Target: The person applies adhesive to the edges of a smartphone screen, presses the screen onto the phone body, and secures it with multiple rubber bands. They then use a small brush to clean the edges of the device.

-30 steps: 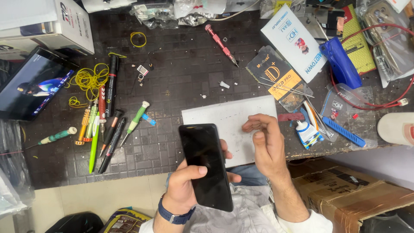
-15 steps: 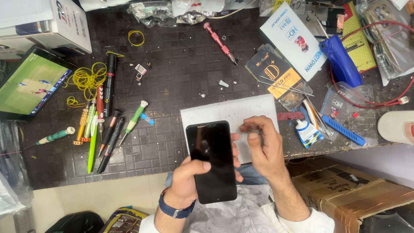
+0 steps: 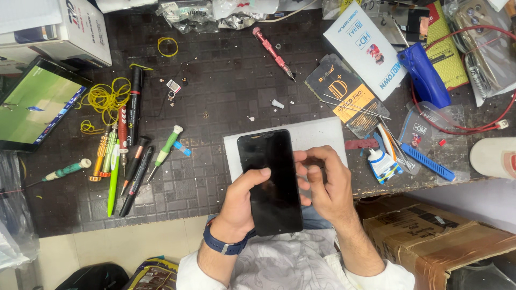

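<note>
We note the left hand (image 3: 242, 201) gripping a black glossy slab-shaped smartphone (image 3: 271, 180) (screen dark) above the white rectangular work mat (image 3: 322, 134), while the right hand (image 3: 328, 185) curls against its right edge.

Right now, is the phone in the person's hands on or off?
Apparently off: the phone shows a wholly black screen, held in the left hand.

Even, bright overhead light — soft shadows, sharp focus; slight edge distortion, perhaps faint glare on phone screen (image 3: 270, 180).
</note>
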Action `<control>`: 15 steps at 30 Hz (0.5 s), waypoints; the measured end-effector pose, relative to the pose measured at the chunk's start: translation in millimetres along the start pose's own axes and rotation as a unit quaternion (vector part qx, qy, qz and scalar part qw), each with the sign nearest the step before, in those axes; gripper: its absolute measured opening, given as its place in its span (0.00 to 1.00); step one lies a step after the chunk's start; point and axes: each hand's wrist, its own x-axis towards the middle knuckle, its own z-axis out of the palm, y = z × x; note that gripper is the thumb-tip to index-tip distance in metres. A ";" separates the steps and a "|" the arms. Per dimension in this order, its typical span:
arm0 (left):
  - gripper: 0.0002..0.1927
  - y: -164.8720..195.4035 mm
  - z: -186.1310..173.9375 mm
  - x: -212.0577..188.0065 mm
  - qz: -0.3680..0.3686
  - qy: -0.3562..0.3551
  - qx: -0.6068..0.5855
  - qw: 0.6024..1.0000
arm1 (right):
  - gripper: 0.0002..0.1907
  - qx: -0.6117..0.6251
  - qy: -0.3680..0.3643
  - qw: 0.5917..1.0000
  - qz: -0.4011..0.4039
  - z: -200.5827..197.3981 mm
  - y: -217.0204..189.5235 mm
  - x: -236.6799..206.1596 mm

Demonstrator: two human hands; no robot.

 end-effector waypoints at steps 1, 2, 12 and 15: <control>0.35 0.7 0.8 1.7 0.002 0.003 0.021 1.000 | 0.20 0.002 0.001 1.000 -0.010 0.5 0.1 0.0; 0.35 1.5 1.4 3.1 0.004 0.006 0.042 0.999 | 0.19 0.003 0.002 1.000 -0.017 0.8 0.1 0.0; 0.35 3.5 -0.9 7.7 0.027 0.034 0.086 0.995 | 0.19 0.056 -0.012 0.998 0.006 1.7 -2.1 -2.5; 0.33 1.7 -0.7 10.9 0.039 0.038 0.082 0.995 | 0.19 0.128 -0.026 0.991 0.040 0.8 -1.6 -2.6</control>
